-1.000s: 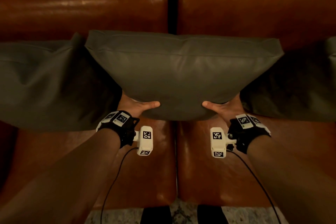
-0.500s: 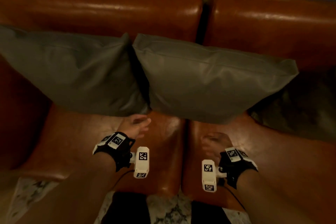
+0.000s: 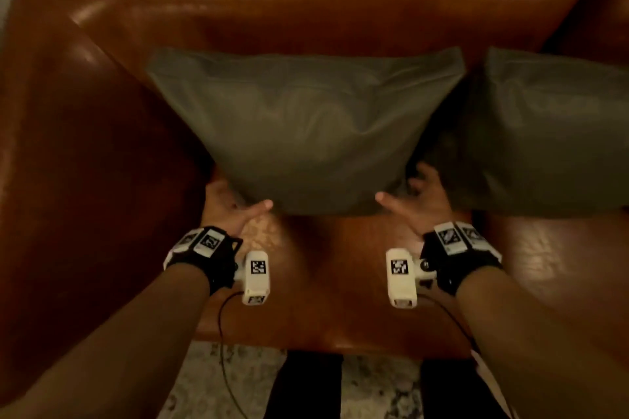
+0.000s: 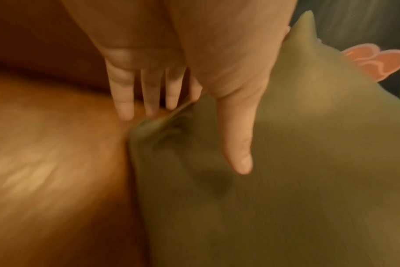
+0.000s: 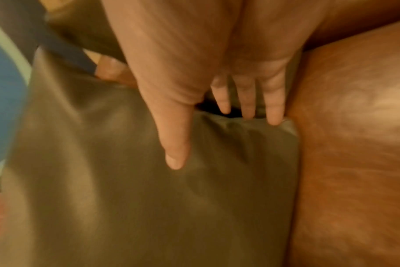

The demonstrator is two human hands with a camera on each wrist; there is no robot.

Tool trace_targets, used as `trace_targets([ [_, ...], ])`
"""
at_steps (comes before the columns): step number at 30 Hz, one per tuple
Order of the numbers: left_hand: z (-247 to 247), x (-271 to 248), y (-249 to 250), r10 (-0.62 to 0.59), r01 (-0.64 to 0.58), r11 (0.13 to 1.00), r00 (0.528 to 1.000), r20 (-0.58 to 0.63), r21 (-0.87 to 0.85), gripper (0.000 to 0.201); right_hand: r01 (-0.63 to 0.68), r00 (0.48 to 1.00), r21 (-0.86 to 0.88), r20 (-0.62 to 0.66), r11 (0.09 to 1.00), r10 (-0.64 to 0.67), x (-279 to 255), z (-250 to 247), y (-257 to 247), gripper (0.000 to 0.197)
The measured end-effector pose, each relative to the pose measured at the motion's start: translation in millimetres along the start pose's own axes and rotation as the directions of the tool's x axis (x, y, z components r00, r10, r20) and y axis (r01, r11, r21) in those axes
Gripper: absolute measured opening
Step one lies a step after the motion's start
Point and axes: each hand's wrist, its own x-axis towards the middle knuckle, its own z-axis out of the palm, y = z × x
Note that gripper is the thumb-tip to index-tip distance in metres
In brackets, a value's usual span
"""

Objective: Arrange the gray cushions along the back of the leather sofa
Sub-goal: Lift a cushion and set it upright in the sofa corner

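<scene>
- The left cushion (image 3: 306,133) is leaning against the sofa (image 3: 306,0) back, its lower edge sitting on the seat beside the armrest (image 3: 85,153); a second cushion (image 3: 551,133) is standing just beside it on the right.
- The left hand (image 3: 231,207) is reaching for the lower left corner with fingers straight and thumb laid out along the front face — relaxed, gripping nothing.
- The right hand (image 3: 418,201) is mirroring it at the lower right corner: fingers (image 5: 274,108) straight, tips at the corner seam, thumb flat over the face, holding nothing.
- Both wrist views are blurred, so whether the fingertips are actually touching the fabric is hard to say.
- The step in hand is probably squaring this cushion against the back.
- To do it well, both hands should be closing on the corners together and moving evenly, so it is not twisting.
- Nudging it rightward toward its neighbour would be closing the dark gap between them — gently, or the second cushion may be tipped.
- Pressing the lower edge back into the seat crease should be keeping it upright.
</scene>
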Motion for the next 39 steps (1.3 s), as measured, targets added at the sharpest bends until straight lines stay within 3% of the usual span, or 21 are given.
trace_targets([
  [2,-14.9,22.2,12.4,0.09,-0.09,0.996,0.996,0.022,-0.006,0.107,0.058,0.998,0.055,-0.019,0.997,-0.057,10.3,14.2,-14.2,0.131],
  [3,-18.7,34.4,17.7,0.138,-0.137,0.99,0.989,0.058,-0.026,0.117,0.065,0.998,0.051,-0.02,0.997,-0.064,13.4,17.5,-20.6,0.136],
  [9,-21.5,86.5,17.7,0.255,-0.268,0.963,0.949,0.186,0.043,0.144,0.125,0.992,-0.091,-0.017,0.988,-0.127,38.2,21.0,-19.8,0.127],
  [12,-26.5,90.6,12.2,0.304,-0.315,0.949,0.929,0.211,0.022,0.144,0.194,0.98,-0.143,-0.022,0.971,-0.199,35.6,30.4,-16.1,0.122],
  [15,-38.4,86.8,11.9,0.38,-0.388,0.922,0.897,0.226,-0.013,0.129,0.226,0.974,-0.216,0.039,0.95,-0.223,24.5,41.0,-11.7,0.124],
  [16,-44.3,85.0,12.8,0.4,-0.404,0.914,0.89,0.219,-0.026,0.125,0.217,0.976,-0.201,0.054,0.955,-0.211,19.2,45.8,-11.7,0.115],
  [18,-58.8,84.8,15.2,0.415,-0.414,0.909,0.892,0.177,-0.046,0.122,0.193,0.978,-0.196,0.117,0.961,-0.173,11.1,57.6,-16.5,0.06],
  [19,-66.4,86.0,16.1,0.416,-0.415,0.909,0.897,0.147,-0.036,0.12,0.213,0.966,-0.216,0.19,0.953,-0.174,7.8,66.7,-23.0,0.046],
  [21,-78.7,91.7,14.0,0.395,-0.398,0.918,0.911,0.118,-0.003,0.117,0.189,0.964,-0.246,0.23,0.951,-0.132,11.8,83.8,-25.4,0.046],
  [23,-83.3,96.7,6.4,0.316,-0.318,0.948,0.944,0.093,0.015,0.115,0.15,0.98,-0.239,0.164,0.959,-0.112,13.4,95.0,-32.9,0.054],
  [25,-82.8,97.6,-0.2,0.231,-0.232,0.973,0.971,0.063,0.004,0.116,0.144,0.974,-0.286,0.21,0.947,-0.085,13.6,103.2,-35.7,0.047],
  [27,-78.9,93.2,-8.9,0.199,-0.196,0.979,0.978,0.061,-0.049,0.119,0.083,0.983,-0.214,0.179,0.973,-0.044,10.2,103.8,-29.3,0.07],
  [31,-78.2,67.3,-14.9,0.267,-0.254,0.948,0.963,0.044,-0.191,0.125,0.197,0.979,0.021,-0.06,0.98,-0.196,-11.1,103.5,-14.5,0.123],
  [33,-81.5,57.4,-12.4,0.333,-0.315,0.911,0.943,0.024,-0.266,0.135,0.233,0.969,0.06,-0.096,0.971,-0.227,-27.6,105.3,-17.1,0.131],
  [35,-80.4,57.6,-8.3,0.403,-0.397,0.887,0.915,-0.025,-0.236,0.14,0.264,0.958,0.082,-0.141,0.961,-0.251,-35.0,113.0,-21.5,0.133],
  [39,-69.1,69.2,9.7,0.446,-0.455,0.877,0.891,-0.091,-0.156,0.146,0.343,0.918,-0.061,-0.192,0.937,-0.348,-26.9,141.0,-45.1,0.139],
])
